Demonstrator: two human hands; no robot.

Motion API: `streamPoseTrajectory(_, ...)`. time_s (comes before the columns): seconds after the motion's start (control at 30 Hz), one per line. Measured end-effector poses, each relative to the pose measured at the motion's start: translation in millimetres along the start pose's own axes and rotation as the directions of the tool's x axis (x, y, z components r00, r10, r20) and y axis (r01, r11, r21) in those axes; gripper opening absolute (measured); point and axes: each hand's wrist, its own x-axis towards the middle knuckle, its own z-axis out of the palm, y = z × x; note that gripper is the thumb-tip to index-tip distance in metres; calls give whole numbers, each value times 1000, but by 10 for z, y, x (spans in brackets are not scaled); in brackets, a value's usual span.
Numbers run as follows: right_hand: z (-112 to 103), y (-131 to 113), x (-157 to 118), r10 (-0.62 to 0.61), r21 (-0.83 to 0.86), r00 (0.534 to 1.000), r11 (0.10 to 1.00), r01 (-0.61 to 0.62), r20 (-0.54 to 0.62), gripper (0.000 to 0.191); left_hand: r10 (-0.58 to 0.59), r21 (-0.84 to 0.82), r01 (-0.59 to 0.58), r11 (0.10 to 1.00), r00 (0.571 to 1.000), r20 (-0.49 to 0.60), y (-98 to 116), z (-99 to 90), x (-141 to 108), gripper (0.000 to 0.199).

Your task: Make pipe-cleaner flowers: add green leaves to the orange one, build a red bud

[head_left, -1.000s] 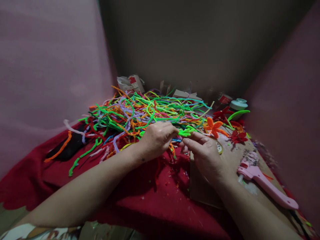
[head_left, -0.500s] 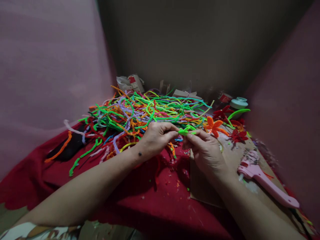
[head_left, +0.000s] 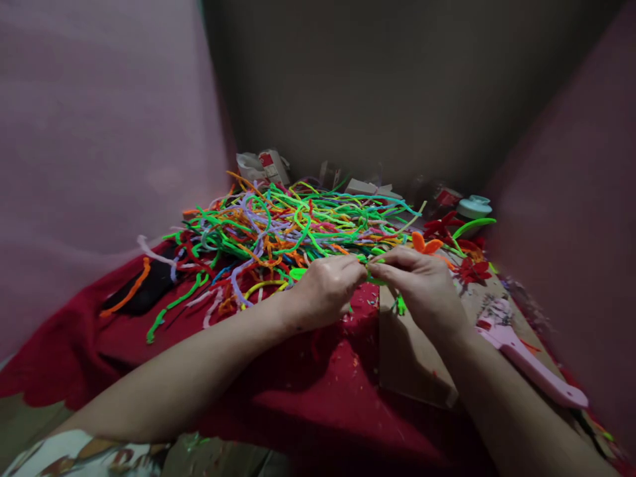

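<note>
Between my two hands is a bright green pipe cleaner [head_left: 376, 281], bent into a small shape that my fingers partly cover. My left hand [head_left: 332, 283] is closed on it, knuckles up, with the thumb hidden. My right hand [head_left: 422, 281] pinches it between thumb and forefinger, close to the left fingertips. A heap of pipe cleaners [head_left: 278, 222] in many colours lies just behind and left of my hands. Beside the right hand are an orange pipe-cleaner flower [head_left: 425, 244] and a dark red one [head_left: 472, 270].
A pink hot glue gun [head_left: 534, 368] lies on a cardboard sheet [head_left: 412, 361] at the right. The red tablecloth [head_left: 308, 391] carries scattered fluff bits. A jar with a pale blue lid [head_left: 474, 205] and small boxes [head_left: 272, 167] stand along the back.
My left hand has rolled over so its knuckles face up, and the fingers have curled further round the green pipe cleaner. The right hand keeps its pinch, slightly shifted. The view has moved slightly.
</note>
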Motion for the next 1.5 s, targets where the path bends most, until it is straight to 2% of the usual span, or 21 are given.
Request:
streamPoseTrajectory(0.07, -30, 6, 50, 308, 324, 930, 875, -360, 201, 9, 54, -42, -57, 997, 996, -66, 23, -39, 16, 17)
streamPoseTrajectory(0.13, 10, 23, 54, 417, 521, 839, 657, -545, 351, 11, 34, -77, -46, 996, 988, -152, 45, -67, 29, 17)
streamPoseTrajectory(0.2, 118, 30, 11, 467, 651, 802, 484, -584, 373, 14, -25, -93, 4, 996, 974, -225, 55, -83, 40, 14)
streamPoseTrajectory(0.27, 252, 20, -67, 510, 737, 810, 422, -528, 289, 18, -81, -85, 61, 995, 962, -260, 53, -84, 47, 12)
streamPoseTrajectory(0.33, 359, 5, -163, 490, 753, 857, 502, -426, 158, 13, -117, -48, 107, 993, 956, -269, 44, -74, 51, 12)
streamPoseTrajectory(0.37, 390, 1, -211, 447, 710, 892, 605, -361, 73, 13, -124, -18, 123, 992, 956, -267, 41, -67, 51, 12)
streamPoseTrajectory(0.47, 383, 9, -325, 77, 269, 975, 963, -18, -210, 10, -103, 123, 132, 984, 971, -214, 49, -47, 51, 14)
streamPoseTrajectory(0.5, 356, 16, -346, -101, 73, 965, 990, 122, -242, 9, -90, 182, 123, 976, 980, -177, 58, -45, 51, 15)
streamPoseTrajectory(0.57, 285, 29, -359, -384, -238, 901, 911, 336, -202, 12, -60, 292, 85, 953, 994, -92, 83, -50, 50, 17)
streamPoseTrajectory(0.63, 218, 32, -342, -500, -390, 854, 822, 416, -142, 13, -24, 357, 31, 934, 999, -23, 105, -65, 49, 18)
streamPoseTrajectory(0.7, 166, 24, -309, -455, -392, 877, 843, 368, -156, 13, 27, 367, -32, 930, 999, 19, 109, -80, 47, 19)
streamPoseTrajectory(0.83, 86, -6, -235, -144, -219, 975, 970, 105, -168, 15, 110, 304, -124, 945, 992, 62, 53, -88, 35, 20)
streamPoseTrajectory(0.93, 11, -61, -164, -99, -334, 992, 940, 67, -82, 18, 132, 272, -153, 950, 987, 97, -3, -83, 22, 19)
streamPoseTrajectory(1.0, -45, -116, -106, -47, -382, 998, 922, 61, 47, 13, 156, 272, -178, 946, 983, 98, -26, -84, 18, 19)
streamPoseTrajectory(1.07, -95, -161, -52, 97, -361, 963, 933, 1, 253, 11, 179, 275, -195, 941, 980, 82, -37, -90, 22, 20)
streamPoseTrajectory(1.13, -127, -175, -15, 234, -314, 876, 944, -101, 421, 17, 211, 264, -225, 938, 974, 79, -43, -99, 34, 21)
streamPoseTrajectory(1.2, -131, -157, -3, 305, -244, 824, 947, -209, 477, 21, 244, 241, -259, 935, 966, 90, -45, -115, 52, 23)
streamPoseTrajectory(1.3, -85, -118, -25, 320, -64, 855, 944, -323, 407, 21, 259, 216, -265, 940, 964, 56, -36, -167, 79, 23)
streamPoseTrajectory(1.37, -39, -108, -50, 289, 59, 906, 945, -322, 309, 22, 206, 226, -190, 955, 977, -50, -14, -222, 95, 18)
streamPoseTrajectory(1.43, 1, -105, -72, 251, 148, 950, 949, -280, 188, 21, 58, 185, -16, 983, 973, -223, 16, -273, 109, 14)
streamPoseTrajectory(1.5, 31, -96, -89, 235, 222, 968, 943, -248, 83, 17, -218, -47, 215, 976, 921, -322, 37, -294, 124, 14)
